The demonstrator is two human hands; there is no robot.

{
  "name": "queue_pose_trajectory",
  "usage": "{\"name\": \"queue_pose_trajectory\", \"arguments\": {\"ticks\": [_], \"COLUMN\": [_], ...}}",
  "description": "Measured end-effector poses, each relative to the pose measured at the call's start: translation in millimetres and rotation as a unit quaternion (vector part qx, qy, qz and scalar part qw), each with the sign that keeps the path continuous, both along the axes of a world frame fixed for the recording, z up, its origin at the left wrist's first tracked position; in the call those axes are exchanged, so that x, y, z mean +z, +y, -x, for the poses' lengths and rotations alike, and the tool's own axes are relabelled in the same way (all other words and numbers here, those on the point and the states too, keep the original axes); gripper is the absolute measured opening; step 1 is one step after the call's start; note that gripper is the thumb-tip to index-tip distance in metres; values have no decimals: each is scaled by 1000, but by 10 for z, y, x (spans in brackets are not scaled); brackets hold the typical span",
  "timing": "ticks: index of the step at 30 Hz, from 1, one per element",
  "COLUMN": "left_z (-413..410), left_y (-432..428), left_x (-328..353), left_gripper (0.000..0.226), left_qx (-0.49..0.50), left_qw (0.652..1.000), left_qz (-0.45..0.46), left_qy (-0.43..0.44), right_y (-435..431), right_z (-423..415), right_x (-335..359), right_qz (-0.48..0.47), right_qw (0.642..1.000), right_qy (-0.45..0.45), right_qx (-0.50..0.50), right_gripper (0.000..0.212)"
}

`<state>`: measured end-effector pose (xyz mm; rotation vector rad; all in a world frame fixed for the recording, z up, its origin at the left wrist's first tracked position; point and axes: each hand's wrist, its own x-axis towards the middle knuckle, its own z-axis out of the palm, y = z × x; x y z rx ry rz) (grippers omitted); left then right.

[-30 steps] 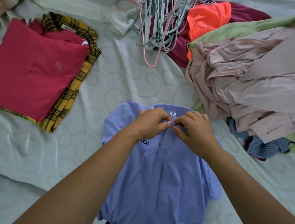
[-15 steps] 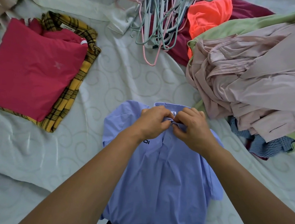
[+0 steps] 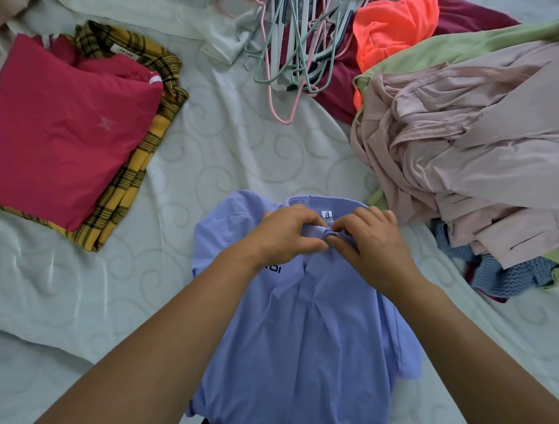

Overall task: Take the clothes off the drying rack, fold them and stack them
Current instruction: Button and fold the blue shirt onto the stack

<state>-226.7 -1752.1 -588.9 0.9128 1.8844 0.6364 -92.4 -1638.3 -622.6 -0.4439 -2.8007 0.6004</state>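
Note:
A light blue collared shirt (image 3: 307, 342) lies front up on the bed, collar pointing away from me. My left hand (image 3: 286, 236) and my right hand (image 3: 370, 243) meet at the collar front, each pinching one side of the collar fabric close together. A folded red top (image 3: 58, 131) lies on a folded yellow plaid shirt (image 3: 127, 195) at the left. A heap of unfolded clothes, mostly dusty pink fabric (image 3: 485, 162), sits at the right, with an orange garment (image 3: 392, 29) and a green one (image 3: 461, 48) behind it.
A tangle of plastic hangers (image 3: 293, 40) lies at the top centre on the white patterned sheet (image 3: 229, 146). A blue knit piece (image 3: 502, 275) pokes out under the heap at the right. A white cloth (image 3: 138, 0) lies across the top left.
Both hands stay at the collar; the fingers have shifted slightly while working the fabric together. The shirt has barely moved.

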Motion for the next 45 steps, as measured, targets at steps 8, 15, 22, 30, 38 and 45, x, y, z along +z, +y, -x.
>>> {"name": "queue_pose_trajectory", "arguments": {"ticks": [8,15,22,30,38,45], "left_z": [1,-30,25,152,689,774], "left_y": [-14,29,-34,-120,-687,-746], "left_x": [-66,-35,-39,-47,-512,-533], "left_gripper": [13,26,12,14,48,20], "left_qx": [-11,46,115,225,152,246], "left_qw": [998,998,986,961,954,958], "left_qz": [-42,-43,-12,-95,152,145], "left_qy": [42,25,-118,-131,209,23], "right_y": [-44,-40,50,5,264,339], "right_z": [21,122,46,-93,-736,-708], "right_x": [-16,15,57,108,-342,-263], "right_qz": [25,80,107,170,253,380], "right_qw": [999,996,994,979,889,830], "right_qy": [-28,-18,-18,19,-200,-181], "right_qx": [18,-17,-8,-112,-326,-366], "right_gripper": [30,27,27,36,23,25]}}
